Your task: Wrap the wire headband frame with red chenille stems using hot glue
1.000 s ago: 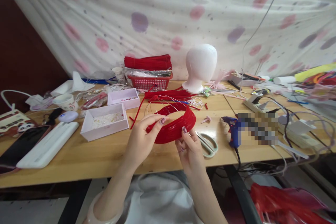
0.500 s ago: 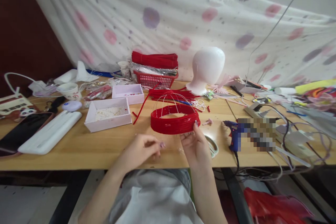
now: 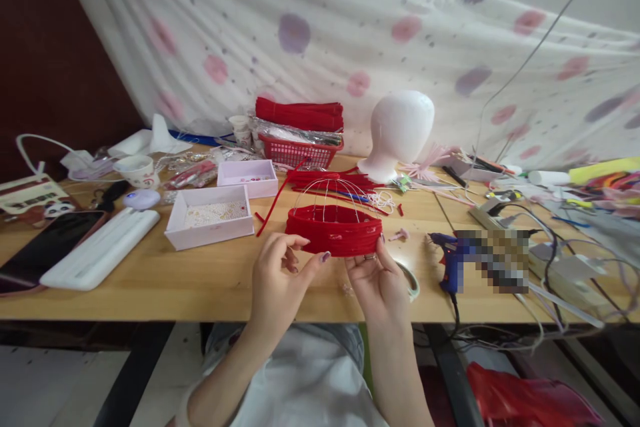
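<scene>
My right hand [image 3: 376,277] grips the lower right edge of a red crown-like headpiece [image 3: 334,237], with the thumb at its side and fingers beneath. The headpiece is a wide fuzzy red band with thin wires arching over it. At the band's lower left is my left hand [image 3: 286,273], its thumb and fingers apart and nothing visible between them. Whether its fingertips touch the band I cannot tell. A small pink piece [image 3: 399,235] lies on the table to the right of the band. White-handled scissors [image 3: 411,280] are partly hidden behind my right hand.
A blue glue gun [image 3: 447,260] lies at the right by a power strip [image 3: 483,217] and cables. Two white boxes [image 3: 210,238] of beads stand left. Behind are a red basket [image 3: 300,152], red stems [image 3: 315,180] and a white foam head [image 3: 401,127]. A white power bank [image 3: 100,250] lies far left.
My left hand has risen to the headpiece's front left, its fingers spreading. The headpiece has tilted slightly in my right hand, and the view has shifted a little.
</scene>
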Action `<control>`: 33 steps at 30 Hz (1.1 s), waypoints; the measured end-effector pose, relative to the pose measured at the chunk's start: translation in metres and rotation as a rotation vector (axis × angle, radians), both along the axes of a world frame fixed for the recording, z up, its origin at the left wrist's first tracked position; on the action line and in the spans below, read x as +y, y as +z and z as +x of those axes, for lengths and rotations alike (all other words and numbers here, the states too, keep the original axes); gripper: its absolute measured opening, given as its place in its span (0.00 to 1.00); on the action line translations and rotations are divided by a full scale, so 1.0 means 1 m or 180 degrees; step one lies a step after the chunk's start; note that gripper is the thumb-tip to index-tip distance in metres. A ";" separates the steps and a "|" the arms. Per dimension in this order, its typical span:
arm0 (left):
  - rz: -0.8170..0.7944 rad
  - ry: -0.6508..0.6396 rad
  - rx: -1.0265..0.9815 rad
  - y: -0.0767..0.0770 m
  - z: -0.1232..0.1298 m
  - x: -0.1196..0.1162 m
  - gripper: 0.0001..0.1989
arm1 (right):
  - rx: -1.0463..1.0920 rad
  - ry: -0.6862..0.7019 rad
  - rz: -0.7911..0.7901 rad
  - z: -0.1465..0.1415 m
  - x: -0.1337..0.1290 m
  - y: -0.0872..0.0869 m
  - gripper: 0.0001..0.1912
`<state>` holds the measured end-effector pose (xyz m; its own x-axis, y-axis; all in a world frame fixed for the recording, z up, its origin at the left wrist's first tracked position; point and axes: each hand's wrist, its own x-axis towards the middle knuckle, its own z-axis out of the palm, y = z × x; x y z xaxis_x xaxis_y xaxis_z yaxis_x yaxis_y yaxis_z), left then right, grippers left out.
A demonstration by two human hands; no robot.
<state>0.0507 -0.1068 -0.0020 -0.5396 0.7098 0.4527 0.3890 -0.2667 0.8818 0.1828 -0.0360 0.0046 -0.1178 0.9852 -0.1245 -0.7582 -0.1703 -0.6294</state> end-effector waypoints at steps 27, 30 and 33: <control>0.0563 0.0909 -0.1040 0.029 -0.155 -0.034 0.15 | 0.1072 -0.0191 -0.1052 0.015 0.010 0.015 0.18; 0.0503 0.0788 -0.0584 0.034 -0.181 -0.048 0.12 | 0.1274 -0.0258 -0.1063 0.014 0.011 0.016 0.18; 0.0342 0.0677 0.0214 0.026 -0.182 -0.044 0.33 | 0.1418 -0.0281 -0.1119 0.011 0.009 0.018 0.19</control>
